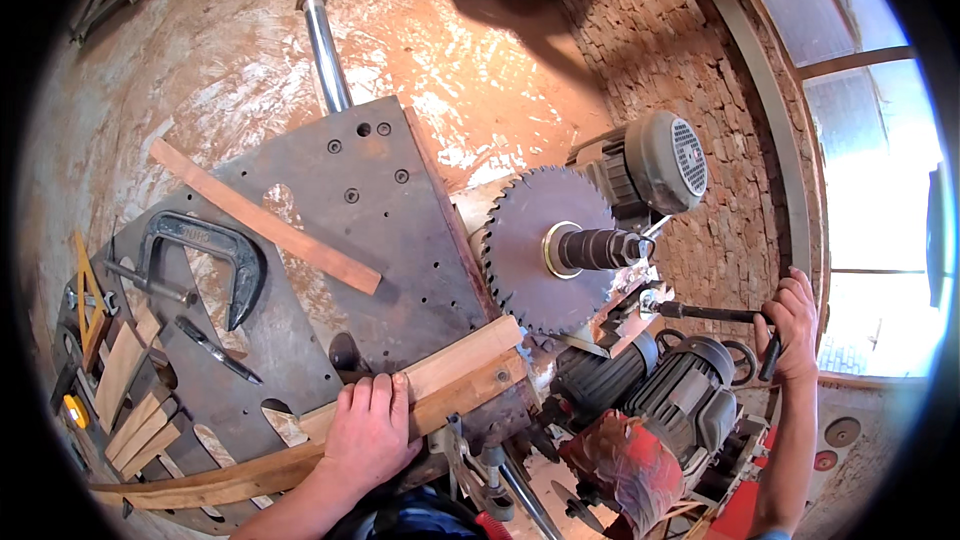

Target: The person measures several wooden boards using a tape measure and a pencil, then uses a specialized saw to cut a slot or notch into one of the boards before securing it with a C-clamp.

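My left hand (372,428) is closed over a pale wooden strip (465,355), fingers together on its upper face. This strip lies along a darker, longer wooden board (470,392) at the near edge of a grey metal table (310,170). The strip's right end is close to the toothed rim of a large circular saw blade (545,250); whether they touch I cannot tell. The blade sits upright on a dark threaded spindle (600,249). Over at the right, my right hand (792,325) is wrapped round the end of a black lever (710,312), which runs to the machine beside the blade.
A reddish wooden slat (265,215), a C-clamp (250,270) and a marker-like pen (217,350) lie on the slotted table. Several short wood pieces (125,370) are at its left. Electric motors (665,165) flank the blade, before a brick wall (690,70).
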`<state>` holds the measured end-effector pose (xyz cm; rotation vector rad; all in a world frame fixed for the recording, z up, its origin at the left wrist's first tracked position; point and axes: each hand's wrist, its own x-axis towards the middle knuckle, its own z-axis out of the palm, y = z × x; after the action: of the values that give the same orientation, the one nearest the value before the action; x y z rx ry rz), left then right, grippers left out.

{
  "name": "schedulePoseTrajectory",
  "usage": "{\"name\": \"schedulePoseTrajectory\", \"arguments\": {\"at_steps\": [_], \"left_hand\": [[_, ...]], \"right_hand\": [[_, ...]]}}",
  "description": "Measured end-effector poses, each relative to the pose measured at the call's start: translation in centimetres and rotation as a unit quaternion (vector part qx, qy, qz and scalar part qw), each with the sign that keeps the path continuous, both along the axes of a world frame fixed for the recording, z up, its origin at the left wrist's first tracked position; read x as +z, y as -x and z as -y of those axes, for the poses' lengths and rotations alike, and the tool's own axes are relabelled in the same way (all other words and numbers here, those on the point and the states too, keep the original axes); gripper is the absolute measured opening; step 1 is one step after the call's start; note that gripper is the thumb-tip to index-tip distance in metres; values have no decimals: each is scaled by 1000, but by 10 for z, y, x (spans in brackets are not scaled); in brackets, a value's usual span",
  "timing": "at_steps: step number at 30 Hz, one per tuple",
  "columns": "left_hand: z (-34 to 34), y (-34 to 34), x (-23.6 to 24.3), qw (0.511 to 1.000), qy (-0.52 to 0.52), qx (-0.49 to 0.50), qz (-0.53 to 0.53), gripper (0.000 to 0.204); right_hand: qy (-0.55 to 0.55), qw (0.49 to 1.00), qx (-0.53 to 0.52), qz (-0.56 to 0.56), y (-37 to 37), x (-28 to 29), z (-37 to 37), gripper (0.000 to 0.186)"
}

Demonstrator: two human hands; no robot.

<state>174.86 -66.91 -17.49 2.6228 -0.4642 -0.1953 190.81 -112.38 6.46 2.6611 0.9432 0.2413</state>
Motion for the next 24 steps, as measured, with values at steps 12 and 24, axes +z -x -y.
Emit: {"name": "schedulePoseTrajectory", "arguments": {"at_steps": [12, 24], "left_hand": [[-2, 7, -18, 1000, 4, -18, 7, 84], [-14, -2, -7, 999, -5, -45, 5, 53]], "right_hand": [[15, 960, -279, 26, 9, -8, -13, 12], [55, 896, -440, 12, 0, -4, -11, 23]]}}
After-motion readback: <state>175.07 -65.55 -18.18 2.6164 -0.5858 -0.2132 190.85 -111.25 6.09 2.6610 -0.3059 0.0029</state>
